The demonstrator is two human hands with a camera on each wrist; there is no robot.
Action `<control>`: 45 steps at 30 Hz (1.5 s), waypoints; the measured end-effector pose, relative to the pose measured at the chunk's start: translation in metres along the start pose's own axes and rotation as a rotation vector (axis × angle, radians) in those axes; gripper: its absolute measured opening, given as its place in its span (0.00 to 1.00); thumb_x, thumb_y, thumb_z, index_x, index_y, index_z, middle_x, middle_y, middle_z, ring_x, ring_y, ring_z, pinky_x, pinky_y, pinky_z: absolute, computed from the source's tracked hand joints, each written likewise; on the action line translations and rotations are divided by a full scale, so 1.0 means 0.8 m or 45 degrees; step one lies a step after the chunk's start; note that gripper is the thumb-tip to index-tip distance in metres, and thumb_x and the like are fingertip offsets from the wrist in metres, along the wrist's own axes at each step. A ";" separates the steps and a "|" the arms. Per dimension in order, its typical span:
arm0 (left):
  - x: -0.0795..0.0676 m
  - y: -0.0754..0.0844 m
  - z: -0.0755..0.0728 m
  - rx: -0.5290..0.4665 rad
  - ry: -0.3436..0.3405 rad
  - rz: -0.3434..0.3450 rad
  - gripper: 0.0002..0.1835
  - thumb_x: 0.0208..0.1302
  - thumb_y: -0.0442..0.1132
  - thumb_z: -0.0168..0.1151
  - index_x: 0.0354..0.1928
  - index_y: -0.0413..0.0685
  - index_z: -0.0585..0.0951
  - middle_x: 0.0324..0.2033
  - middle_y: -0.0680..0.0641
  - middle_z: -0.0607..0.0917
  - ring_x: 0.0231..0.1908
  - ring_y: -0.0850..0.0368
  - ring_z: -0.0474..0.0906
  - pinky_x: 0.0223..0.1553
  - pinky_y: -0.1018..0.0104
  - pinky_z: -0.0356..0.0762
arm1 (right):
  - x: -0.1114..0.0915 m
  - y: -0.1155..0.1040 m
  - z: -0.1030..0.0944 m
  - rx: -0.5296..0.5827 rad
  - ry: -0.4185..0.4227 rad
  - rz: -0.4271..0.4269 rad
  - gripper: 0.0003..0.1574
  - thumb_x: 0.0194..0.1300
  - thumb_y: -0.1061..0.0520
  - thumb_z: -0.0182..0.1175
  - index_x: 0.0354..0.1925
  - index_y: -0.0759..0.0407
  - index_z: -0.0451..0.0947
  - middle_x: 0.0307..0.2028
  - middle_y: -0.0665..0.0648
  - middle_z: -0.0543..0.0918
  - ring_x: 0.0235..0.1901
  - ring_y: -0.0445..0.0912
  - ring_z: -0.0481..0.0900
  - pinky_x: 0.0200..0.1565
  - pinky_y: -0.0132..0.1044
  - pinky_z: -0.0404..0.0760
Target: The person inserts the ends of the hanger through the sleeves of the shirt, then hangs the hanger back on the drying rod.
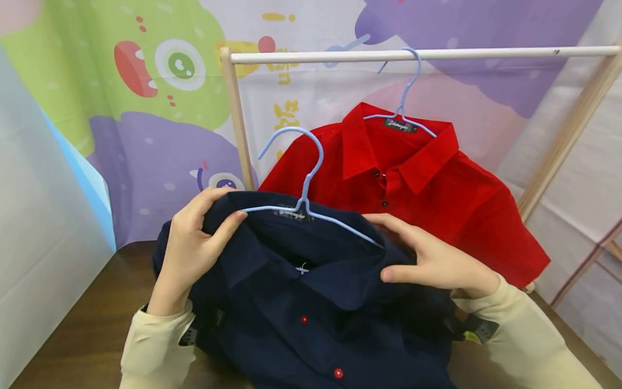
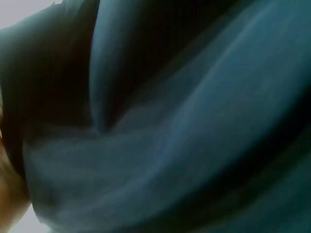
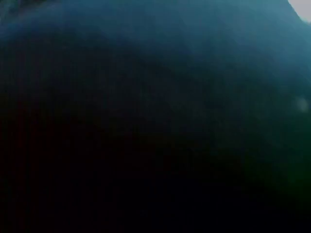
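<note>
A navy shirt with red buttons hangs on a light blue hanger, whose hook rises out of the collar. My left hand grips the shirt's left shoulder by the collar, thumb in front near the hanger's arm and fingers behind the cloth. On the other side my right hand holds the collar and shoulder, its thumb on the front and its fingers over the back edge. Navy cloth fills most of the left wrist view, blurred. The right wrist view is nearly all dark cloth.
Behind the navy shirt, a red shirt hangs by another blue hanger from the white rail of a wooden rack. A brown tabletop lies below, with a printed cartoon curtain at the back.
</note>
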State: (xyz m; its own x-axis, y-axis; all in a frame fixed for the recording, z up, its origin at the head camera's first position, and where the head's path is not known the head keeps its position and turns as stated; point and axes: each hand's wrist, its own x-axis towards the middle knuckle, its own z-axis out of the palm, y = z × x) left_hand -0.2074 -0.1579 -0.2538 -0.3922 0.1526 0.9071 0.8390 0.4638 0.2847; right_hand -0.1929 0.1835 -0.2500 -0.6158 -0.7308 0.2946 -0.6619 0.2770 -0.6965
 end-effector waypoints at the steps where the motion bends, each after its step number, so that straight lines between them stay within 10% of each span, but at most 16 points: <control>1: 0.002 -0.001 -0.003 -0.020 -0.029 0.018 0.21 0.44 0.23 0.67 0.44 0.36 0.78 0.37 0.42 0.82 0.37 0.64 0.74 0.45 0.76 0.69 | -0.001 0.000 -0.001 0.062 -0.027 -0.008 0.41 0.58 0.60 0.60 0.66 0.49 0.54 0.56 0.51 0.70 0.54 0.44 0.70 0.55 0.35 0.69; 7: 0.004 0.003 -0.006 -0.053 -0.085 0.056 0.19 0.46 0.25 0.68 0.44 0.37 0.78 0.36 0.42 0.81 0.37 0.62 0.74 0.46 0.76 0.70 | 0.006 -0.005 0.007 0.075 0.016 0.014 0.28 0.57 0.60 0.62 0.55 0.52 0.64 0.46 0.51 0.76 0.45 0.45 0.76 0.49 0.36 0.74; 16: -0.012 0.022 0.012 0.283 -0.357 0.144 0.23 0.63 0.52 0.52 0.52 0.43 0.74 0.31 0.49 0.75 0.28 0.60 0.67 0.32 0.67 0.66 | 0.023 0.012 0.041 -0.634 0.672 -0.056 0.15 0.55 0.59 0.64 0.39 0.55 0.70 0.17 0.44 0.70 0.16 0.34 0.67 0.22 0.25 0.68; 23: -0.030 0.016 -0.003 0.444 -0.489 -0.143 0.14 0.59 0.47 0.60 0.44 0.49 0.75 0.33 0.54 0.78 0.33 0.60 0.74 0.36 0.64 0.72 | 0.028 0.027 0.041 -0.878 0.910 -0.154 0.16 0.57 0.48 0.61 0.36 0.58 0.74 0.11 0.45 0.59 0.11 0.35 0.52 0.15 0.25 0.55; 27: -0.040 0.003 -0.005 0.613 -0.341 -0.123 0.19 0.55 0.49 0.63 0.20 0.50 0.66 0.15 0.54 0.61 0.18 0.62 0.57 0.20 0.69 0.56 | 0.029 0.033 0.040 -0.871 0.889 -0.167 0.25 0.58 0.37 0.55 0.35 0.58 0.75 0.10 0.44 0.63 0.10 0.34 0.54 0.15 0.23 0.57; 32: -0.047 -0.015 -0.003 0.528 -0.107 -0.063 0.24 0.49 0.43 0.69 0.14 0.49 0.60 0.13 0.52 0.55 0.18 0.62 0.52 0.23 0.71 0.49 | 0.021 0.039 0.038 -0.854 0.731 -0.113 0.31 0.47 0.32 0.62 0.39 0.54 0.74 0.12 0.42 0.67 0.12 0.32 0.57 0.17 0.24 0.60; 45: -0.039 -0.035 -0.027 0.346 0.076 -0.097 0.24 0.43 0.34 0.72 0.12 0.46 0.61 0.14 0.52 0.57 0.19 0.66 0.52 0.22 0.73 0.49 | -0.034 0.045 -0.009 -0.589 0.340 -0.068 0.25 0.52 0.64 0.65 0.49 0.49 0.72 0.39 0.43 0.78 0.35 0.34 0.75 0.38 0.27 0.75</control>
State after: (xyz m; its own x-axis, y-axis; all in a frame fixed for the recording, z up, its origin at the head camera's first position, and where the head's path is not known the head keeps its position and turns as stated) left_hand -0.2108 -0.1947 -0.2836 -0.4207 0.0603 0.9052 0.6730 0.6899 0.2668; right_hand -0.2029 0.2180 -0.2786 -0.6237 -0.5839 0.5196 -0.7772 0.5340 -0.3329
